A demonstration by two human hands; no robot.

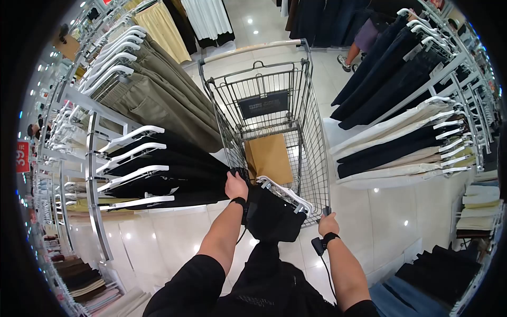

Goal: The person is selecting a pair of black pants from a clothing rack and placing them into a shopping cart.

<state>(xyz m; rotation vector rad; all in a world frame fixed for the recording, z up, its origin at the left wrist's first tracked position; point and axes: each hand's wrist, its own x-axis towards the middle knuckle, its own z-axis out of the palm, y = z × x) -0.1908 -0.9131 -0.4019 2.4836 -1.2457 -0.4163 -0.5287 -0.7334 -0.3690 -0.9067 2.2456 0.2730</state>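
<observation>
A wire shopping cart (311, 153) stands in front of me, its handlebar at the far end. My left hand (236, 186) is closed round its near left corner, beside black trousers hanging on the left rack. On the near right corner, my right hand (328, 223) grips a dark corner piece. Between my hands, a black garment (277, 215) clipped to a white hanger (285, 191) drapes over the cart's near edge. A brown cardboard piece (268, 158) lies low in the cart.
Racks of olive trousers (158, 100) and black trousers (185, 177) flank the cart on the left. Dark trousers (385, 76) and pale trousers (391, 132) hang on the right. A person's leg (354, 53) shows at the back right. Folded jeans (406, 298) lie at the lower right.
</observation>
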